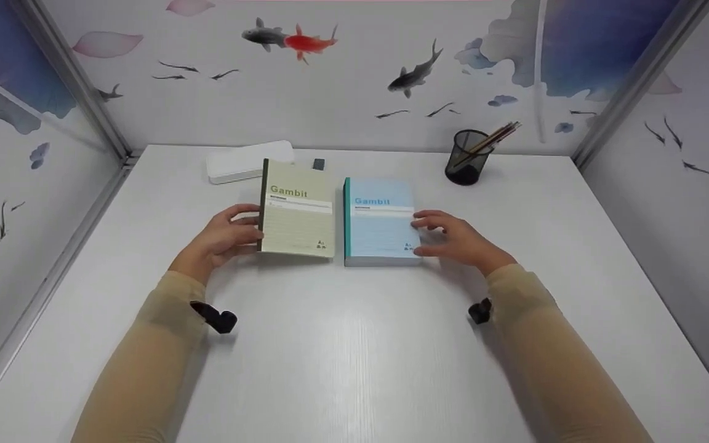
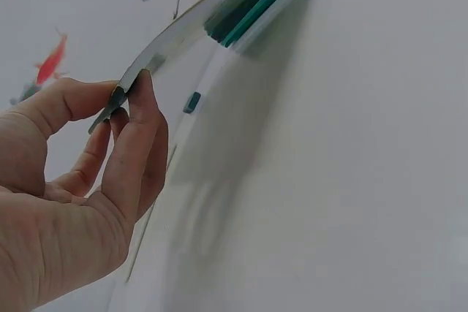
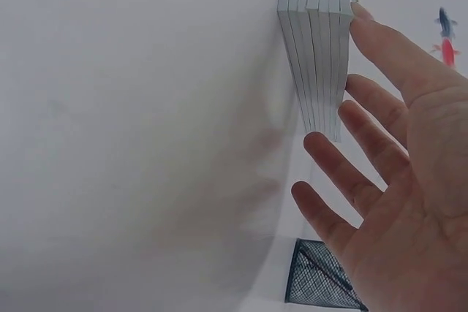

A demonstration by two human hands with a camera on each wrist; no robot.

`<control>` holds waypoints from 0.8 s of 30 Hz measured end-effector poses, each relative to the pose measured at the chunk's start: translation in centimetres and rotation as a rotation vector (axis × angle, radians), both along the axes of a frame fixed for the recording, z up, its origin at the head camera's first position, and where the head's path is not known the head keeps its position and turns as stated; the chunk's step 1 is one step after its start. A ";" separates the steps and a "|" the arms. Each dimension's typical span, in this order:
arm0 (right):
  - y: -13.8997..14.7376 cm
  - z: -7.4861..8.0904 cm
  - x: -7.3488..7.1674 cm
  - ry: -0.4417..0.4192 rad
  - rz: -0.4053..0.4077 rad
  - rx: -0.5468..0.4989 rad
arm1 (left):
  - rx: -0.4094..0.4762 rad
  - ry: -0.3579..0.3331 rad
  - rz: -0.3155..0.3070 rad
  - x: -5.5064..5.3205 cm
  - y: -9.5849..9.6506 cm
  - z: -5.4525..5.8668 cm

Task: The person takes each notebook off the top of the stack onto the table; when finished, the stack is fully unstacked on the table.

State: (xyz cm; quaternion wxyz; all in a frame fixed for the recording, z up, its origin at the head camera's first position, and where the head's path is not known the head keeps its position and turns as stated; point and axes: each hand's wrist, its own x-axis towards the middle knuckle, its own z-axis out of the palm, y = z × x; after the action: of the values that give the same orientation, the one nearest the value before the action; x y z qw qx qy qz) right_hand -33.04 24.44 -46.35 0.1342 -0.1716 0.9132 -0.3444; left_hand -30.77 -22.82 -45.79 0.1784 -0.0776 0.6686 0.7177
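Observation:
My left hand (image 1: 222, 237) pinches a khaki-green notebook (image 1: 298, 224) at its dark spine, thumb on the cover and fingers beneath. In the left wrist view the notebook (image 2: 168, 38) is raised off the table and bends toward the green-spined stack. Beside it in the head view lies a thick stack of notebooks with a light blue notebook (image 1: 382, 231) on top. The right hand (image 1: 456, 240) is at that stack's right edge, fingers loosely spread. In the right wrist view its thumb meets the top edge of the stack (image 3: 314, 42); the other fingers reach alongside.
A black mesh pen cup (image 1: 466, 160) with several pencils stands at the back right of the white table (image 1: 342, 344). At the back left lies a white case (image 1: 240, 161), partly behind the khaki notebook, and a small dark block (image 1: 319, 164). Printed panels enclose the table.

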 end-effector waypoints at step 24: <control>0.0 0.5 0.1 -0.006 0.002 0.020 | -0.777 0.143 -0.297 -0.1 0.3 0.5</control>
State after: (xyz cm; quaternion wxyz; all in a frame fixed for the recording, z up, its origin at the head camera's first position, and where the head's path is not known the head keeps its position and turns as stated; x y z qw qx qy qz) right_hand -32.90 24.43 -45.89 0.1389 -0.1699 0.9161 -0.3355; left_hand -30.83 -22.48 -45.32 0.1903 0.0082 0.9043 0.3821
